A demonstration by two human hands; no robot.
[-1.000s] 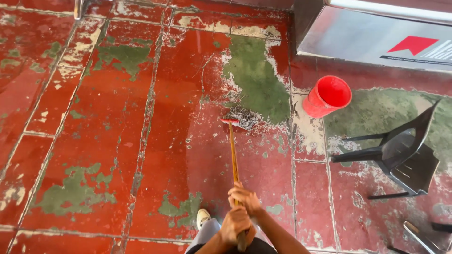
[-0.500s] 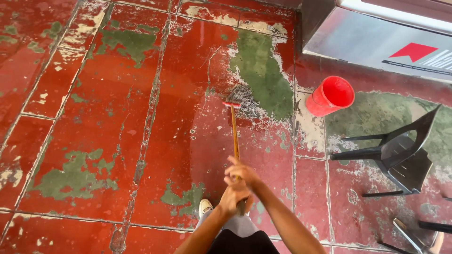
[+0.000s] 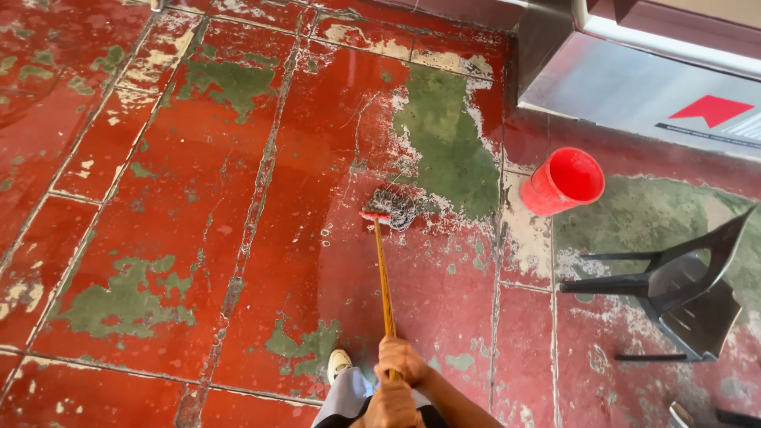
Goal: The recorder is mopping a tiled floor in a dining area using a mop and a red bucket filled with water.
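Person stands at the bottom edge of the view, both hands stacked on a mop's wooden handle. One hand sits higher up the pole, grip wrapped tight around it, knuckles showing. Other hand is just below it, nearer the body, also closed around the handle. Can't tell for sure which is left and which is right from this angle; the forearm of the upper hand runs off to the lower right, so it looks like the right hand.

Handle runs up and slightly left from the hands to the mop head, which has a red clamp and grey stringy strands resting on the floor. Mop head sits just beside a big green patch where the red paint has worn off.

Floor is red-painted slabs, heavily chipped, wet-looking sheen, joints running across it. Red bucket stands near the mop head, to its right, not touching. Dark plastic chair further right and lower. Metal-fronted cabinet at the top right. One pale shoe visible just left of the hands, grey shorts below it.
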